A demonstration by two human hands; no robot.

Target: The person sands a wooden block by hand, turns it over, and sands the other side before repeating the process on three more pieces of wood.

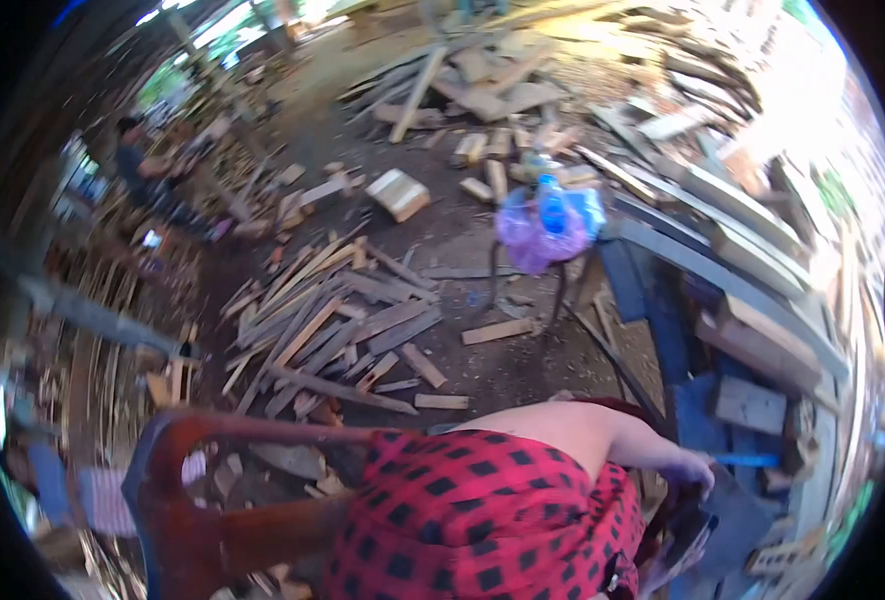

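Observation:
Red and black checked cloth fills the bottom middle of the view. A bare arm reaches out of it to the right. My right hand is at the end of that arm, resting on the top of a dark object beside blue-painted boards. Its fingers curl downward, and the blur hides whether they grip anything. My left hand does not show anywhere. A red chair frame stands just left of the checked cloth.
Several cut wood strips lie in a heap on the dirt floor. A purple bag with a blue bottle sits on a thin-legged stool. Planks are stacked along the right. Another person sits at the far left.

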